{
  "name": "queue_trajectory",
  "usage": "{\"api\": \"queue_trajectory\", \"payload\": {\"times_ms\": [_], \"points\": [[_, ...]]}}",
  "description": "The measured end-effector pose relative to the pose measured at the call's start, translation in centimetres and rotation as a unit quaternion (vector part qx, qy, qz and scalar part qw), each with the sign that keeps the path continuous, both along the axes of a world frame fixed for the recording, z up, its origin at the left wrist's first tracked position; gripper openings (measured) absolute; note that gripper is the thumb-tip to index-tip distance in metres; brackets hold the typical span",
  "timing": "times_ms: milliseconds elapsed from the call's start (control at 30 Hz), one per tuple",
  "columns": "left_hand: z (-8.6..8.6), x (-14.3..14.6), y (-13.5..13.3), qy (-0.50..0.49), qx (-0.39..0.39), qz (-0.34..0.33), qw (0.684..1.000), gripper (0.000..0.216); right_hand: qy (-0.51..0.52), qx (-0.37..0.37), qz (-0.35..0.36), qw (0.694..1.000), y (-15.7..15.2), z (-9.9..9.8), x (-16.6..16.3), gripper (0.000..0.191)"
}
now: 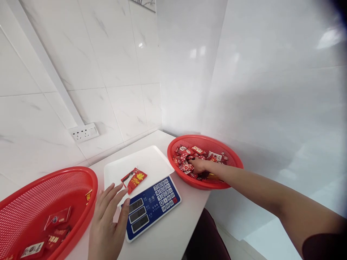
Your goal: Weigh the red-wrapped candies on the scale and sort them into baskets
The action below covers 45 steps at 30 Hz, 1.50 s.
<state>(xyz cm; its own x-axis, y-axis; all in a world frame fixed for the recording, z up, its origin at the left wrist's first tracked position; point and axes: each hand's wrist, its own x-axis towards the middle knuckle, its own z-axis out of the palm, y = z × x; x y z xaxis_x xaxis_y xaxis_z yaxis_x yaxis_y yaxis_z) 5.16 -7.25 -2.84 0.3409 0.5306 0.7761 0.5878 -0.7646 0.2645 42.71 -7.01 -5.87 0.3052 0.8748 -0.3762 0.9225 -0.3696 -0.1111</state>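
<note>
My right hand (199,165) reaches into a red mesh basket (235,157) on the right. Its fingertips are down among many small red candy packets (188,167), so what they grip is hidden. My left hand (108,220) hovers with fingers spread at the near-left corner of a digital scale (151,198), holding nothing. On the scale's white pan (150,159) lies one red packet (135,180) with yellow lettering, just beyond the left fingertips. The scale has a blue keypad panel and lit-grey displays, whose digits are hard to read.
A second red basket (81,177) stands at the left with several red packets (58,217) in it. Both baskets and the scale are on a white table (168,231). Walls close in behind and right; a power socket (84,132) is on the tiled wall.
</note>
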Motion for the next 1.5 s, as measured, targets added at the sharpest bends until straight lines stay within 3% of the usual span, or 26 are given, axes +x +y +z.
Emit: {"api": "queue_trajectory", "payload": {"times_ms": [300,467,700,1100,1367,1500], "points": [[-0.5,-0.4,0.0,0.010,-0.007,-0.010,1.000,0.023,0.024,0.082,0.008,0.996,-0.4,0.1,-0.1,0.028],[-0.8,-0.8,0.5,-0.003,-0.018,-0.002,1.000,0.023,0.088,0.156,-0.024,0.984,-0.5,1.6,1.3,0.028],[-0.1,-0.7,0.0,-0.021,-0.065,0.013,0.998,0.022,0.221,0.232,-0.100,0.942,-1.4,4.3,2.8,0.034],[-0.8,-1.0,0.7,-0.011,-0.060,-0.010,0.998,0.023,0.359,0.300,-0.160,0.869,-2.0,4.2,2.7,0.055],[-0.9,-0.9,0.5,-0.024,-0.115,-0.020,0.993,0.025,0.423,0.320,-0.188,0.827,-2.0,5.2,1.6,0.053],[-0.8,-0.8,0.3,-0.052,-0.181,-0.036,0.982,0.026,0.467,0.318,-0.185,0.804,-1.8,5.8,0.7,0.041]]}}
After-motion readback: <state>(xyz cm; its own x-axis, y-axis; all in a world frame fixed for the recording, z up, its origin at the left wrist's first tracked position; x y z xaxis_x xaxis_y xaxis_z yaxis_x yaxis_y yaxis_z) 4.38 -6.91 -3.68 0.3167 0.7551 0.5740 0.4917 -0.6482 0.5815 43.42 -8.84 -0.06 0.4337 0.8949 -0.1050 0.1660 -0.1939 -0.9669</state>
